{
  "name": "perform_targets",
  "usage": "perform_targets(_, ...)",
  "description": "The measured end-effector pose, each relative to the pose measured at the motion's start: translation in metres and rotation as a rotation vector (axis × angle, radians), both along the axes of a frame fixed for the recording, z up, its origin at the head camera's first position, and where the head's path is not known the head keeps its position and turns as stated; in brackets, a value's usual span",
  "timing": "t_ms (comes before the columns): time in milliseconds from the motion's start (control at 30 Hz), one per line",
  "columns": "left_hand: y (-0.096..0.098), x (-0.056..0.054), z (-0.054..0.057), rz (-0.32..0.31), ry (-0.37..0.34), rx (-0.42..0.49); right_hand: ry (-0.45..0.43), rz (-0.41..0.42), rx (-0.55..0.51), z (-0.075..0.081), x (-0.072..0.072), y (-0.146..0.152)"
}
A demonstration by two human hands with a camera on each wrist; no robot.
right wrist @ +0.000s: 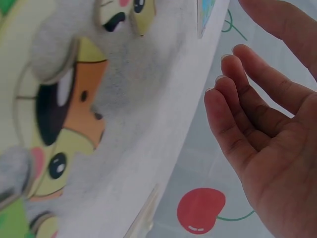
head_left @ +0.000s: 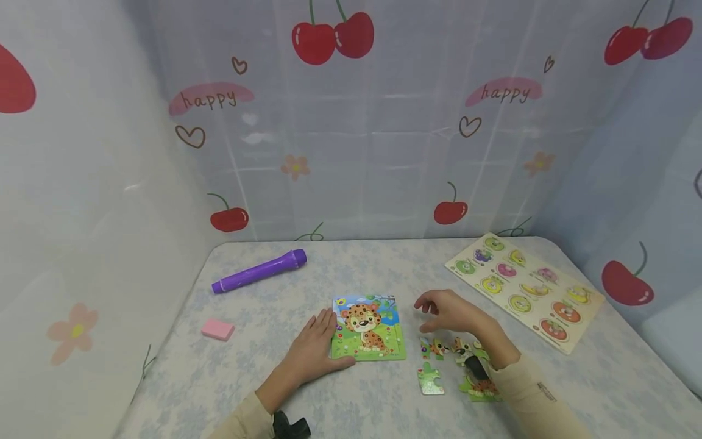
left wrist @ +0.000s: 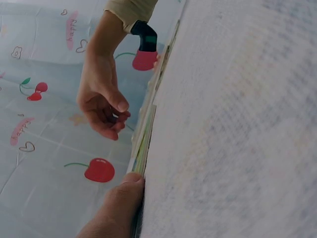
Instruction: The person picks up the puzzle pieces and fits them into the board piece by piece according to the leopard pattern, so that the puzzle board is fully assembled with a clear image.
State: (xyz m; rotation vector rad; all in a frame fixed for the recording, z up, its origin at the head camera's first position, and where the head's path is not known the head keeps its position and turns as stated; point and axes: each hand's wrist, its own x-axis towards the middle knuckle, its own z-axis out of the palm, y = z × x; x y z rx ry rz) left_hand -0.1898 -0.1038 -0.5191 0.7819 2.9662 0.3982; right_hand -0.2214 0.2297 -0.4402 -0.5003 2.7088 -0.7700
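"happy" is read 2 times on the curtain (head_left: 356, 128) in the head view — the sleeve print (head_left: 546, 391) is too small to read. Mid-table, the leopard puzzle (head_left: 368, 329) is touched at its left and near edges by the left hand (head_left: 308, 352), fingers straight, thumb apart. The right hand (head_left: 454, 314) is held raised, loosely curled, near loose pieces (head_left: 430, 380) — a gap is left before the puzzle's right edge.

The left hand (head_left: 312, 349) lay palm down, fingers straight and close together, thumb spread to the side. The right hand (head_left: 452, 313) hung in the air, fingers loosely curved, thumb apart.
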Motion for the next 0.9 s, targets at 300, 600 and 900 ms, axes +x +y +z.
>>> perform_targets(300, -0.001, 0.000, -0.001, -0.003, 0.010, 0.000, -0.056, -0.057, 0.033, -0.009, 0.017, 0.006)
perform_targets(600, -0.001, 0.000, -0.001, -0.002, 0.007, 0.003, -0.063, -0.046, 0.019, -0.019, 0.033, 0.012)
perform_targets(900, -0.001, 0.001, 0.001, -0.002, -0.004, 0.001, -0.093, -0.051, -0.015, -0.023, 0.038, 0.014)
